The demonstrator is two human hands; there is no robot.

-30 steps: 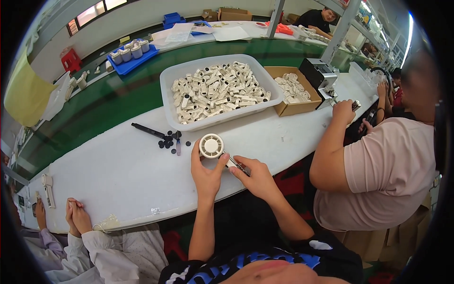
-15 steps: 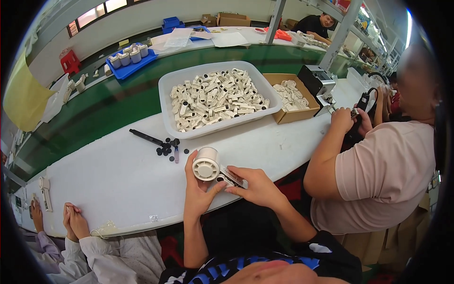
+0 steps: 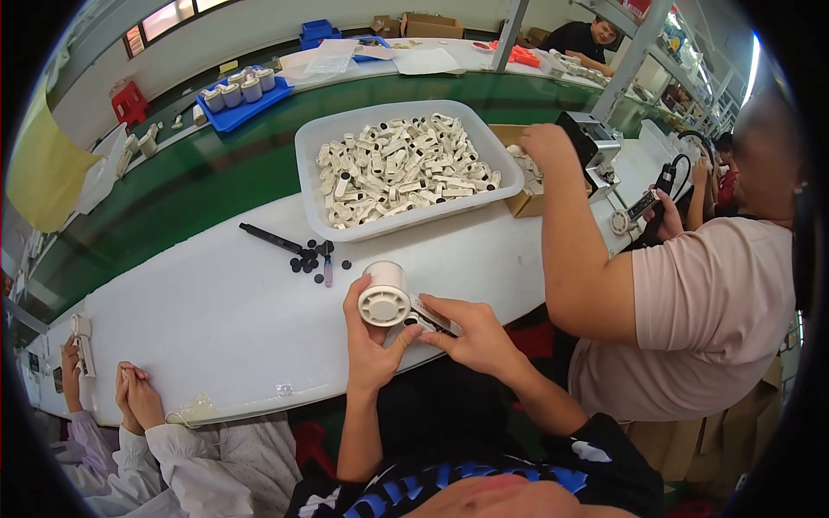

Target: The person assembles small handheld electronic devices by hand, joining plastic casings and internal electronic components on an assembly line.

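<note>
Near the table's front edge I hold what looks like a white handheld fan [image 3: 384,306], its round slotted head facing me and its handle slanting off to the right. My left hand [image 3: 371,358] wraps the head's left side, with the thumb pressed at the joint below it. My right hand [image 3: 480,338] grips the handle, which shows a dark strip; the fingers cover part of it. Just beyond the fan, several black round caps [image 3: 306,259] lie beside a small screwdriver [image 3: 328,271] and a black pen-like tool [image 3: 270,238].
A translucent tub [image 3: 414,226] of white handle parts stands ahead. Right of it are a cardboard box [image 3: 525,204] of white pieces and a black-and-silver machine [image 3: 594,148]. A co-worker's arm [image 3: 574,233] reaches into the box. Another person's clasped hands [image 3: 136,395] rest at left.
The co-worker on the right has reached a hand forward into the cardboard box; a white fan is now visible in their other hand. My hands keep nearly the same hold on the fan.
</note>
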